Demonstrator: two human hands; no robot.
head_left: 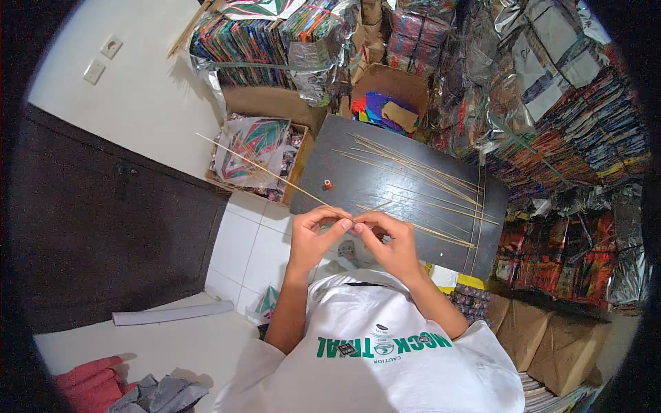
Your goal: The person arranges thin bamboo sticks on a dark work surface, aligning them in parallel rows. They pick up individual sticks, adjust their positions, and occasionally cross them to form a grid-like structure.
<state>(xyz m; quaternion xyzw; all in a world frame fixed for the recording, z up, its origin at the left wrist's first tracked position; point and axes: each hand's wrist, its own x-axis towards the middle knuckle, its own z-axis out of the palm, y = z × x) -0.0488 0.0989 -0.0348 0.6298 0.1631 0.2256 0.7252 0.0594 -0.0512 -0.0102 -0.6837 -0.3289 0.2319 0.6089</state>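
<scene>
White shirt front (406,382) nearest, both hands pinched at one stick's end

Just beyond the shirt, the left hand (315,237) and the right hand (390,241) come together, thumbs and forefingers clamped on the near end of a long stick (275,176). From that grip, the stick runs forward and out to the left. A short stick (376,206) angles out beside the right fingers; the hands hide whether it is joined to the long one.

Just ahead of the left hand, a small orange-and-white spool (328,184) stands on the dark table (315,148). Ahead and to the right of the hands lie many loose sticks (416,171), some fanned out, with two thin crosswise sticks (480,199) at their far right end.

Judging by this layout, the work is at an early or middle stage: one stick is in hand, and most of the others lie loose, apparently not yet handled. Any finished joint at the fingertips is too small to make out.

Farther ahead of the left hand sits a box (300,155) with a red-and-green patterned sheet (258,148) on top; ahead of the right hand, a carton (416,79) holds coloured scraps (385,110). Wrapped bundles (551,251) are stacked well to the right.
</scene>
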